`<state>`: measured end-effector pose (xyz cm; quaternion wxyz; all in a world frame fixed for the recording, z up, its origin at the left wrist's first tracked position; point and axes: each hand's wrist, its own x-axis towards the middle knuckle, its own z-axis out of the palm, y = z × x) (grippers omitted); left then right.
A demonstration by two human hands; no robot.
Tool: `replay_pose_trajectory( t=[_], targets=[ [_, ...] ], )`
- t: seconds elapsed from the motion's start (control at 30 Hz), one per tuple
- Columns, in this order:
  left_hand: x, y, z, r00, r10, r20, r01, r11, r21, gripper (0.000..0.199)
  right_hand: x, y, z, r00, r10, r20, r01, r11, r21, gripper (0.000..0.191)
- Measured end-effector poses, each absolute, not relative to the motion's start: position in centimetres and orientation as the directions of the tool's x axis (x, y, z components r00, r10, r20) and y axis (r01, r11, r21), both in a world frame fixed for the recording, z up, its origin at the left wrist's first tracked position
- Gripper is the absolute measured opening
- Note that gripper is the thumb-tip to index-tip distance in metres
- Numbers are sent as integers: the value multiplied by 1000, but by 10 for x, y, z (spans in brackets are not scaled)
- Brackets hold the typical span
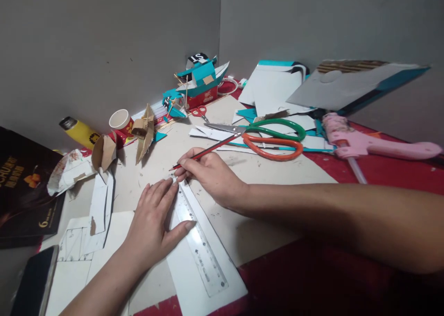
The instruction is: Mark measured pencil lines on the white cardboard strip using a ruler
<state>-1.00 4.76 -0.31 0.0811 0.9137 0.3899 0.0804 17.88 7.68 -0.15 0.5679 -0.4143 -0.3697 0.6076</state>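
Note:
A clear ruler [204,256] lies lengthwise on a strip of white card [187,288]. My left hand [154,216] lies spread over the card and the ruler's far part, its thumb on the ruler. In my right hand [204,170] is a red and black pencil [220,143], gripped between thumb and fingers. The pencil's tip points left, just beyond the ruler's far end, close to my left fingertips. Whether the tip touches a surface is not clear.
Large scissors [274,138] with green and orange handles lie beyond my right hand, near a pink glue gun [381,142]. Cardboard models [204,78], a paper cup [120,121] and a yellow bottle [79,132] stand at the back. A drawn sheet [74,256] lies left.

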Motion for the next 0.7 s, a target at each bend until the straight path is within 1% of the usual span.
replay_pose_trajectory(
  t=[0.1, 0.2, 0.3, 0.4, 0.6, 0.7],
  targets=[
    [-19, 49, 0, 674, 734, 88, 676, -660, 328, 62, 179, 77, -2, -11, 996, -87, -377, -84, -922, 17],
    [-30, 51, 5, 663, 746, 57, 680, -632, 372, 70, 179, 77, -3, -15, 995, -99, -364, -98, -926, 18],
    [-36, 51, 10, 689, 725, 11, 674, -645, 360, 79, 179, 77, -2, -18, 995, -103, -354, -103, -929, 18],
    [-35, 50, 13, 710, 704, 2, 664, -671, 332, 84, 180, 77, -2, -15, 994, -105, -359, -103, -928, 19],
    [-26, 51, 5, 725, 687, -40, 675, -698, 238, 89, 181, 77, -5, -17, 996, -92, -349, -92, -933, 18],
    [-24, 52, 2, 724, 688, -57, 681, -699, 216, 89, 181, 77, -6, -21, 997, -77, -351, -79, -933, 17]
  ],
)
